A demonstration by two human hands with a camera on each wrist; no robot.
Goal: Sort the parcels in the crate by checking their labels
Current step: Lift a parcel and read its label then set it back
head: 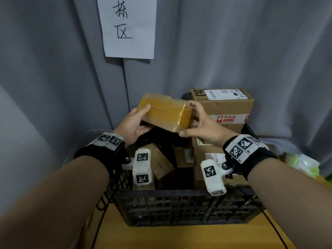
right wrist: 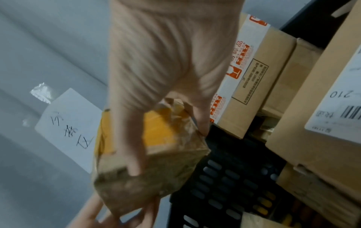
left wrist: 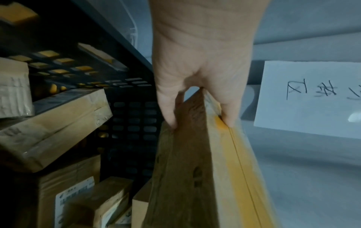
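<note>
I hold a small cardboard parcel (head: 164,113) wrapped in yellow tape above the black plastic crate (head: 179,209), tilted, no label showing on its upper face. My left hand (head: 136,121) grips its left end, thumb on top and fingers beneath. My right hand (head: 199,119) grips the right end, thumb at the near corner and fingers on the far side. The left wrist view shows the parcel (left wrist: 205,169) pinched between thumb and fingers. In the right wrist view my fingers curl round the parcel's (right wrist: 156,151) end. Several more boxes lie in the crate.
A large SF box (head: 222,106) with a white label and red fragile tape is stacked at the crate's back right, over other labelled boxes (head: 210,159). A handwritten paper sign (head: 128,27) hangs on the grey curtain. The crate stands on a yellow table (head: 161,238). Green-and-white packaging (head: 303,164) lies right.
</note>
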